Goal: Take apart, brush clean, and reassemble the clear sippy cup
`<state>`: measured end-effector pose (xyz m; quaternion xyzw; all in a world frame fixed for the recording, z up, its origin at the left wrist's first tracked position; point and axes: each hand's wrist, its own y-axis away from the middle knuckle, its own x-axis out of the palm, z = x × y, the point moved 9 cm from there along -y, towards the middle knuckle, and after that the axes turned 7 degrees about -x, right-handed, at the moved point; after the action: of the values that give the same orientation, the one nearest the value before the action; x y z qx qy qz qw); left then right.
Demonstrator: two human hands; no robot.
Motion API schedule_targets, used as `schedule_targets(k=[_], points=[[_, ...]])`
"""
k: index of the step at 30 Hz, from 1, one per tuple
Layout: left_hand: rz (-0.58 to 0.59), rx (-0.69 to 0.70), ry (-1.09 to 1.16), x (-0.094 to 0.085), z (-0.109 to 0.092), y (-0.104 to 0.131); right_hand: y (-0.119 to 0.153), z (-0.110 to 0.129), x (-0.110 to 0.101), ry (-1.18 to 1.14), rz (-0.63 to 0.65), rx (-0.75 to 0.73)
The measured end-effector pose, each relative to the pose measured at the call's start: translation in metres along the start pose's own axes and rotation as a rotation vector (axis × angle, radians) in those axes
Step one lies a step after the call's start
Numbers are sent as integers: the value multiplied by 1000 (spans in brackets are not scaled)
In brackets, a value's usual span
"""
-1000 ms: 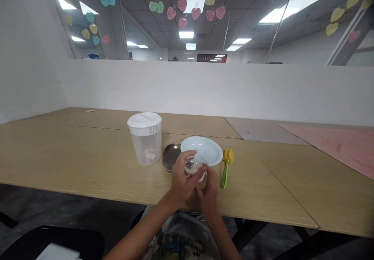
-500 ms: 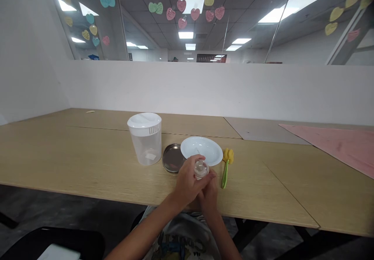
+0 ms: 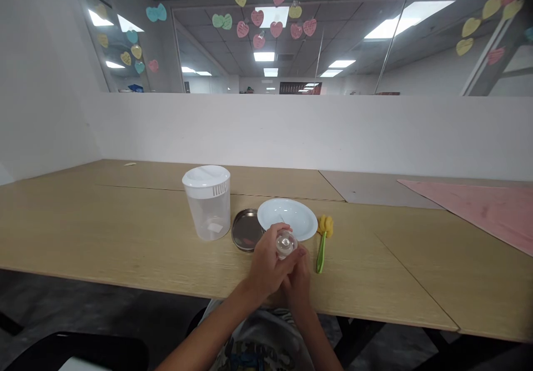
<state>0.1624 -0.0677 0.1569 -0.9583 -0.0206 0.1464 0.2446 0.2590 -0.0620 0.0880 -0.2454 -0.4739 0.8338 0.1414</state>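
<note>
A small clear container with a round, shiny top (image 3: 286, 243) is held close to the table's front edge. My left hand (image 3: 266, 260) curls round its left side, thumb across the near side. Just below and to the right, my right hand (image 3: 298, 276) is closed against its lower part, which the fingers largely hide. Beyond my hands lies a white oval bowl (image 3: 297, 219) with something thin and pale inside. A round metal lid or shallow tin (image 3: 246, 229) is left of the bowl, partly behind my left hand. On the right rests a brush with a yellow head and green handle (image 3: 321, 251).
A tall translucent plastic bucket with a white lid (image 3: 208, 207) stands at the left of the metal tin. A pink cloth or mat (image 3: 478, 207) covers the far right of the wooden table (image 3: 125, 232). A white wall (image 3: 266, 132) rises behind it.
The head view has tilted up slightly, so the table and its things sit a little lower in the picture. Both hands keep nearly the same hold on the clear container.
</note>
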Motion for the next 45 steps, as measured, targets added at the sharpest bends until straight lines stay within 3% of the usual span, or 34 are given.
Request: schedule_targets(k=[10,18,27,34,45], points=[[7,-42,58,-2,0,-1,-1,2,-3,-26,-7,3],[51,29,170,0,-7,-1,-1,2,-5,-46,-26,-3],[-12,-148,466,0,9,-8,-8,13,-7,9,-19,-40],[54,-51,211,10,9,-7,-3,6,-4,-30,-12,-21],[11,-16,-50,9,16,-4,3,-2,-5,-102,-34,99]])
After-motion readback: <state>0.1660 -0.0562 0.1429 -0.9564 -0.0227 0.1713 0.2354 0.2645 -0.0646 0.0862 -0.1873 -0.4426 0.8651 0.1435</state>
